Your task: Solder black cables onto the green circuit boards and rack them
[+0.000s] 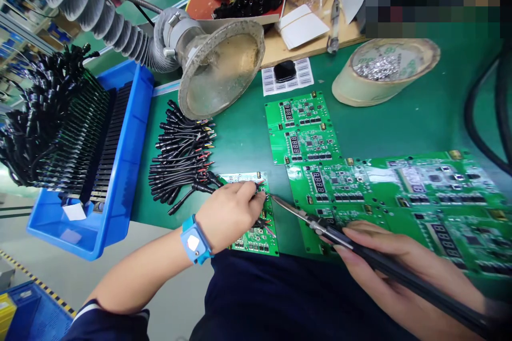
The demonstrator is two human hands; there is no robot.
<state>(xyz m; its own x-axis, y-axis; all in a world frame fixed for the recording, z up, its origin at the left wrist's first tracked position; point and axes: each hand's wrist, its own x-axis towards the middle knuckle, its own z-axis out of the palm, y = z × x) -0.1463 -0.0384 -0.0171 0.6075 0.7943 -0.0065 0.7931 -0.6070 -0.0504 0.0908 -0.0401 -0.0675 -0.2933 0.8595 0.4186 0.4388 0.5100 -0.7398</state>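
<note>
My left hand (231,212), with a blue strap on its wrist, is closed over a green circuit board (258,248) near the table's front edge. Its fingers pinch a black cable (204,187) whose thin wire ends reach the board's edge. In my right hand (394,261) is a soldering iron (332,233), held like a pen. Its tip points left and ends close to the left fingertips; whether it touches the board I cannot tell. More circuit boards (340,181) with digit displays lie under and beside the right hand. Many black cables (180,154) lie in a row on the left.
A blue bin (132,149) full of boards with cables stands at the left. A fume extractor hood (222,69) overhangs the table's middle. Behind the boards are a cup of metallic bits (380,77), a sticker sheet (286,75) and white cards (302,26). Black cords (486,117) hang at the right.
</note>
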